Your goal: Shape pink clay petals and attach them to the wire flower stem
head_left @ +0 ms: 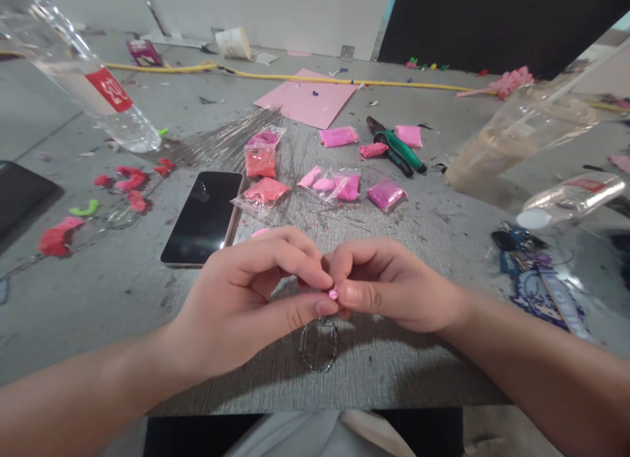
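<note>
Tally, counter (221,352). Bare hands (394,286): two. Pink bit (333,294) at fingertips: one. Clear bottles (105,99): two. Drink cup (516,129), brown contents: one. White cup (233,43): one. Phone (201,217): one. Pliers (396,148): one pair. Pink sheet (312,99): one. Yellow cord (295,78): one. Small bags (386,194), pink to orange: at least six; overlaps prevent an exact count.

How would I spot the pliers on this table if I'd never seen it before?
Find the big pink sheet lying toward the far side of the table. From its near corner, look right and slightly closer, past the bright pink packet, to the pliers. They are the long tool with green-and-black handles and dark metal jaws, while the neighbouring packets are small, soft-looking and pink.
</note>
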Tool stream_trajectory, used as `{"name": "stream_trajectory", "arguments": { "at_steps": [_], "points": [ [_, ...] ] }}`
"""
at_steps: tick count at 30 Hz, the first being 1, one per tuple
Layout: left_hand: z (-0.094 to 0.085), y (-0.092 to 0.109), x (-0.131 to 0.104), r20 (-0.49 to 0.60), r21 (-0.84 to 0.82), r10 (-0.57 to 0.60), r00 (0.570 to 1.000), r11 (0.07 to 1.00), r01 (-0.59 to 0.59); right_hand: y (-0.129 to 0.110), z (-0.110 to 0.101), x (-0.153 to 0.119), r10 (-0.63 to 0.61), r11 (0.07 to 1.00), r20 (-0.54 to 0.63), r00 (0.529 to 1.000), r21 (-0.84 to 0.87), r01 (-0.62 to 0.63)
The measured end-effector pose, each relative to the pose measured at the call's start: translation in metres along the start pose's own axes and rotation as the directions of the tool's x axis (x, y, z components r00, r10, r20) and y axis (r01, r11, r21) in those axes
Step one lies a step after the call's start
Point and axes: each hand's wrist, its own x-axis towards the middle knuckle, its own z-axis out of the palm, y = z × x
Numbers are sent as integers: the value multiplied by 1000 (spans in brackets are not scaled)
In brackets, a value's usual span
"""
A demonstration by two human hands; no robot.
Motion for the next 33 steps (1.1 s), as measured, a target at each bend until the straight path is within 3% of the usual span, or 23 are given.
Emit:
{"name": "stream_trajectory", "arguments": {
  "at_steps": [8, 15, 23, 28, 33],
  "points": [
    [1, 3, 1, -45, 84, -38, 998, 996, 42, -3, 2, 0, 65, 996, -83, 994, -63, -70],
    [3, -2, 1, -155, 103, -91, 984, 989, 107, 2, 4, 0, -18, 989, -282, 959, -148, -25],
    [2, -4, 3, -111, 58, -120, 987, 990, 127, 2, 3, 3, -69, 986, -342, 937, -167, 12],
    [-9, -8, 7, -53, 285, -103, 993, 952, 114, 1, -5, 6, -137, 967, -381, 914, -250, 41],
    [-24, -16, 15, 33, 571, -104, 994, 818, 67, 0, -13, 9, -151, 937, -455, 878, -349, -19]
  ]
}}
